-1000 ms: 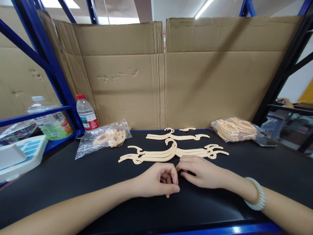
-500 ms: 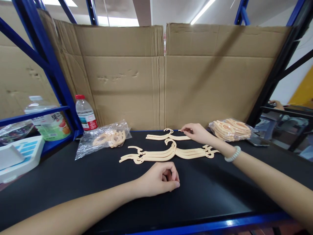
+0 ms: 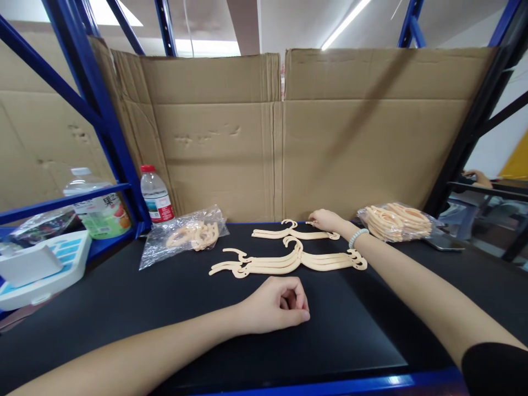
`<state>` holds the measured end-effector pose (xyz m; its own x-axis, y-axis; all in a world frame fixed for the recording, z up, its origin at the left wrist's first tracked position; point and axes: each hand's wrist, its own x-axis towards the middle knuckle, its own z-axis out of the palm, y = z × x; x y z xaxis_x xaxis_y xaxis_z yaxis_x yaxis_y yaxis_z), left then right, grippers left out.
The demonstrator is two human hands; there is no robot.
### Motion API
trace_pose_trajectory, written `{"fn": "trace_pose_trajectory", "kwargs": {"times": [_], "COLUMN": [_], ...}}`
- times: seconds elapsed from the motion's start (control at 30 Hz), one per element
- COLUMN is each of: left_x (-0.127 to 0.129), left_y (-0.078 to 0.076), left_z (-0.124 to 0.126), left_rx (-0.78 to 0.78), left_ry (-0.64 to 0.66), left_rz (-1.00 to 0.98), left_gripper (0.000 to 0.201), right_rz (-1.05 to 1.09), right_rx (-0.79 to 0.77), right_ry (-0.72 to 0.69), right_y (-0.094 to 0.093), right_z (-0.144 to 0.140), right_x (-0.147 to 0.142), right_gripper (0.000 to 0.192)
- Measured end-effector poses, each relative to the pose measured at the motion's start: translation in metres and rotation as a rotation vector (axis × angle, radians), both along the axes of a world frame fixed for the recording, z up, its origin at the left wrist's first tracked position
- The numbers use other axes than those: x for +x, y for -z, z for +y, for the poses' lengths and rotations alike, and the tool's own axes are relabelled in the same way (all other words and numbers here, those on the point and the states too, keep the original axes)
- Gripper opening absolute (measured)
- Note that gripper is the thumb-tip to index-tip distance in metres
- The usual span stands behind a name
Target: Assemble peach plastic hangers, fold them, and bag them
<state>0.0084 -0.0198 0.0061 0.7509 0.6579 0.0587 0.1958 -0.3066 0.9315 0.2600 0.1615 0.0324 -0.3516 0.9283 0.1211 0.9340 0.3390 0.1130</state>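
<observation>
My left hand rests as a closed fist on the black tabletop, with nothing visible in it. In front of it lies a stack of flat beige hangers. A single beige hanger lies behind the stack. My right hand, with a pale bead bracelet on the wrist, reaches to the far edge beside that hanger. Its fingertips pinch a small beige piece lying there, mostly hidden under the fingers.
A clear bag of beige parts lies at the left, a fuller bag at the right beside a phone. A cardboard wall closes the back. Two bottles, a white tray and a blue rack post stand left.
My right hand left the left fist, reached forward to the small piece at the far edge and closed its fingers there. The left fist stayed put.
</observation>
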Motion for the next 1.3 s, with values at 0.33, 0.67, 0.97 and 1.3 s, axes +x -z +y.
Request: {"fn": "trace_pose_trajectory", "kwargs": {"times": [0.33, 0.67, 0.97, 1.3], "left_x": [0.001, 0.0, 0.005, 0.003], "left_y": [-0.002, 0.0, 0.003, -0.01], "left_z": [-0.002, -0.002, 0.0, -0.011], "left_rx": [0.0, -0.019, -0.187, -0.124], "left_ry": [0.004, -0.004, -0.189, -0.457], "left_rz": [0.001, -0.033, -0.279, -0.443], "left_gripper": [0.023, 0.026, 0.048, 0.036], "right_rz": [0.066, 0.661, 1.35, 1.341], "right_rx": [0.075, 0.364, -0.094, -0.446], "right_ry": [0.006, -0.035, -0.331, -0.425], "right_y": [0.004, -0.031, -0.028, -0.01], "right_z": [-0.005, -0.028, -0.124, -0.174], "right_x": [-0.005, -0.006, -0.055, -0.082], "right_gripper": [0.017, 0.019, 0.026, 0.026]}}
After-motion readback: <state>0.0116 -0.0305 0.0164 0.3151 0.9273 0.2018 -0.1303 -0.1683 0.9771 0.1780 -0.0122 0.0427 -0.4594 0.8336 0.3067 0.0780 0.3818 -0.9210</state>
